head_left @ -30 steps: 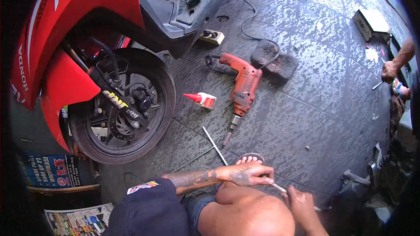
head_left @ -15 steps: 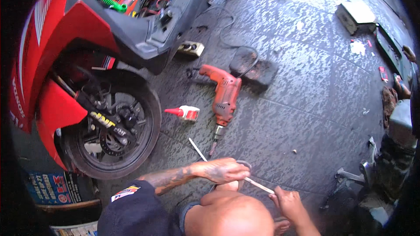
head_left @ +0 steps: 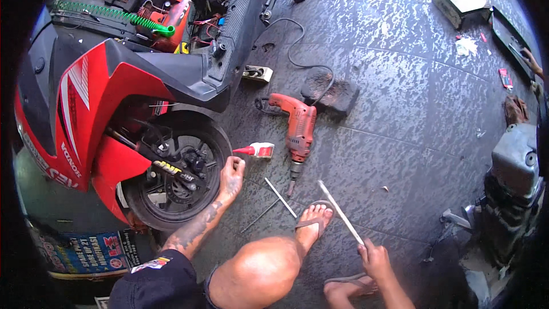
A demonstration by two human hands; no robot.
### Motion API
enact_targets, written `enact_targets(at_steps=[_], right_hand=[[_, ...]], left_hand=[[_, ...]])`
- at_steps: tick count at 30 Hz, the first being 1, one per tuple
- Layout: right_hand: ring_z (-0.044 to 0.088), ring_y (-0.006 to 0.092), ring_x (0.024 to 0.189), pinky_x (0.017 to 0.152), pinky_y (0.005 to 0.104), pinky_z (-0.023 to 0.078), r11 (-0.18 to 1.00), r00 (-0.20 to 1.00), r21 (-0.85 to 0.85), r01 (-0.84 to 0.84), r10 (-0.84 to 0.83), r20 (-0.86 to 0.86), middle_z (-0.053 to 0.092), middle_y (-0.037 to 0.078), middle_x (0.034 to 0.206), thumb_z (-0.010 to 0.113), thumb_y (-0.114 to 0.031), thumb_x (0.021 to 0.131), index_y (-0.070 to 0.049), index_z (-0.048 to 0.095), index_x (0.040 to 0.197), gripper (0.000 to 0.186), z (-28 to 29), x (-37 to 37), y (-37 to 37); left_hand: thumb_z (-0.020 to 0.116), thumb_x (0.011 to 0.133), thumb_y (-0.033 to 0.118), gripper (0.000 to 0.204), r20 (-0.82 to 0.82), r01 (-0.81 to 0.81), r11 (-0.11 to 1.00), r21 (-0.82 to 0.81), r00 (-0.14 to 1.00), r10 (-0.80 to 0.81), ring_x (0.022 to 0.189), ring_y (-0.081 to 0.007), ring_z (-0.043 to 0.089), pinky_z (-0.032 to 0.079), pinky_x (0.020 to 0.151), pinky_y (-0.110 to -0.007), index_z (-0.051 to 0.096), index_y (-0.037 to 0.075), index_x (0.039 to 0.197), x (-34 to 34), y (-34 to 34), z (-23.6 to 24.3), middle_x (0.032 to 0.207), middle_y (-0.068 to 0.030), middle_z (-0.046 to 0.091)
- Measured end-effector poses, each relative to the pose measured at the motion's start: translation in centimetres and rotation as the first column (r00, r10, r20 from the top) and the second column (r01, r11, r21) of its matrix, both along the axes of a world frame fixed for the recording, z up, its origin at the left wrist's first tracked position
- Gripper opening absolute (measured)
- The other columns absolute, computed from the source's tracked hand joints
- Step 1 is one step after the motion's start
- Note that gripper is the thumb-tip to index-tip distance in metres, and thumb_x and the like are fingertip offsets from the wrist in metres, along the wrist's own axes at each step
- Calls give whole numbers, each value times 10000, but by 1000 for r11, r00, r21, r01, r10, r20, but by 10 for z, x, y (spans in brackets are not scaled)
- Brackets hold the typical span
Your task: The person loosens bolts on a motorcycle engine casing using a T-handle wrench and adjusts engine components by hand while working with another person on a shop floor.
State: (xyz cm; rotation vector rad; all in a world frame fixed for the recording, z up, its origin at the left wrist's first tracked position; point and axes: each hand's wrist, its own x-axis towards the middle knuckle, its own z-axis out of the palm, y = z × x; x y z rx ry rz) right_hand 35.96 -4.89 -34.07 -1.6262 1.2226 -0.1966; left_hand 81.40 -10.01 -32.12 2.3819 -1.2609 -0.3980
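My right hand (head_left: 377,258) is closed around the lower end of a thin pale rod (head_left: 342,214), whose upper part slants up and to the left beside my foot. My left hand (head_left: 231,174) is raised near the motorcycle's front wheel, its fingers pressed together; whether something small is between them I cannot make out. Just beyond its fingertips lies a small white bottle (head_left: 263,150) with a red nozzle, on its side. A second pale rod (head_left: 280,197) and a thinner dark rod (head_left: 260,216) rest on the floor left of my sandalled foot (head_left: 314,221).
A red power drill (head_left: 298,131) lies ahead, its cord running over a dark block (head_left: 331,92). The red motorcycle (head_left: 126,154) fills the left side. A grey metal engine part (head_left: 514,154) stands at right. Another person's hand (head_left: 533,64) shows at the far right edge.
My left hand has left the rod in my right hand and moved up and left to the white bottle. The right hand keeps its rod, now steeper. The view has shifted too.
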Motion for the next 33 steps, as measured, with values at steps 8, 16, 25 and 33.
enact_targets(at_steps=[8, 16, 25, 33], right_hand=[[602, 409, 630, 586, 500, 484, 973, 965, 167, -162, 191, -180, 604, 213, 648, 540, -269, 880, -31, 587, 825, 249, 44, -35, 42], [604, 453, 693, 649, 542, 482, 985, 934, 165, 58, 5, -358, 612, 271, 725, 502, -329, 886, -48, 598, 943, 302, 130, -19, 53], [613, 415, 675, 608, 510, 474, 803, 776, 68, 592, -545, -318, 620, 226, 712, 516, -218, 873, -67, 578, 1012, 214, 387, 17, 24], [604, 163, 575, 552, 303, 480, 241, 241, -3, 971, -971, -4, 628, 101, 645, 576, -163, 872, 4, 628, 889, 176, 615, -11, -25]], left_hand=[[682, 772, 475, 853, -200, -406, 913, 23, 893, 402, 1122, -254, 472, 414, 909, -328, 286, 71, 1409, 27, -15, -56, 1232, -193, 472], [479, 947, 239, 328, -273, -96, 988, -119, 960, 61, 1031, -229, 548, 404, 924, -317, 562, -20, 1131, 9, -22, -37, 1106, -142, 587], [473, 946, 201, 201, -665, 175, 949, -263, 679, -309, 972, -207, 546, 406, 909, -336, 545, 15, 970, -115, -31, 269, 1000, -104, 590], [525, 906, 145, 203, -850, 376, 910, -174, 409, -332, 612, -147, 581, 477, 614, -285, 535, 14, 752, -211, -108, 463, 671, -64, 597]])
